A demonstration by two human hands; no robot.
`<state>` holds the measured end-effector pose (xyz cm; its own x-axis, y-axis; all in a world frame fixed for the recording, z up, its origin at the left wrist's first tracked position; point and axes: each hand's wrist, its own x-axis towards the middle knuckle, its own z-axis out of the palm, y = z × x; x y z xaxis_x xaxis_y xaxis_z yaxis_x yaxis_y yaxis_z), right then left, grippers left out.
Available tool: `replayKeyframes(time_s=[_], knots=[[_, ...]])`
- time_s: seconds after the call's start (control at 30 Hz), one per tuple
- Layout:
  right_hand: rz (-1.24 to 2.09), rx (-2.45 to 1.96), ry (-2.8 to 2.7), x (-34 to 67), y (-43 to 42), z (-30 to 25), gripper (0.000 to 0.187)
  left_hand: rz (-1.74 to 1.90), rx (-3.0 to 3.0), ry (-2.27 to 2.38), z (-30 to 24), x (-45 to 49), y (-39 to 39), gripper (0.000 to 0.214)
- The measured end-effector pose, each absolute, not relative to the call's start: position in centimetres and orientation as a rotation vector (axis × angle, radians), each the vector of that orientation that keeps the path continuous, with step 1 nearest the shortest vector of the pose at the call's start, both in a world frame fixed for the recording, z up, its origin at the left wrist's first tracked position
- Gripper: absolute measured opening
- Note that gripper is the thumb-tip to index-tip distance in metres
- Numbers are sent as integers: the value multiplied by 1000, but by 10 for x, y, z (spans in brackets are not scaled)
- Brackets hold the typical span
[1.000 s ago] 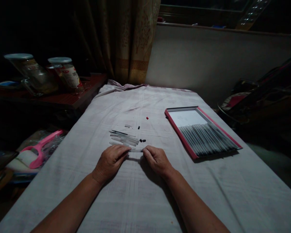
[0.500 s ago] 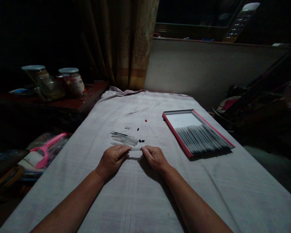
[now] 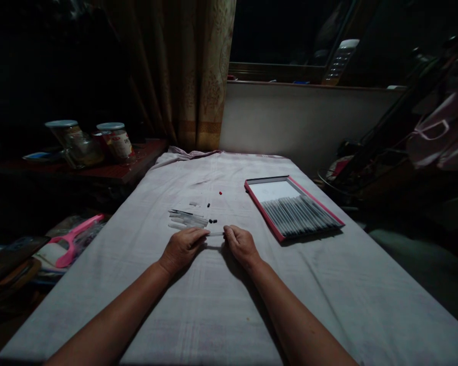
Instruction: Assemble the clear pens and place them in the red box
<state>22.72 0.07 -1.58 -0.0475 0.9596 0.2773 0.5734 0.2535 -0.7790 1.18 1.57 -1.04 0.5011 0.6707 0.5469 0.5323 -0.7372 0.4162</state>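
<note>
My left hand (image 3: pixel 183 248) is closed round the left part of a thin, clear pen barrel (image 3: pixel 216 234), held level just above the cloth. At the barrel's right end, the fingers of my right hand (image 3: pixel 242 245) are pinched; a dark bit shows at their tips, too small to make out. Just beyond my left hand lies a loose bunch of clear and dark pen parts (image 3: pixel 189 219). Small black caps (image 3: pixel 212 221) are scattered beside it, and a tiny red piece (image 3: pixel 220 193) sits farther back. To the right, a shallow red-edged box (image 3: pixel 262 216) holds a row of many pens (image 3: pixel 301 216).
A pale cloth (image 3: pixel 213 315) covers the table. At left, a dark red side table (image 3: pixel 137 162) carries lidded jars (image 3: pixel 116 145); below it is a pink-handled thing (image 3: pixel 70 244). A curtain (image 3: pixel 209 76) and a sill with a bottle (image 3: pixel 339 63) stand behind.
The camera view has shifted, so the box and table appear farther left. Both hands still hold the pen barrel, with slightly more of it showing between them.
</note>
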Motion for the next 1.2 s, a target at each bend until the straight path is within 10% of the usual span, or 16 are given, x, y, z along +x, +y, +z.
replayKeyframes(time_s=[1.2], knots=[[1013,-1243,-845,282,6,2,29,635,2183,1375,25,9,110,22]])
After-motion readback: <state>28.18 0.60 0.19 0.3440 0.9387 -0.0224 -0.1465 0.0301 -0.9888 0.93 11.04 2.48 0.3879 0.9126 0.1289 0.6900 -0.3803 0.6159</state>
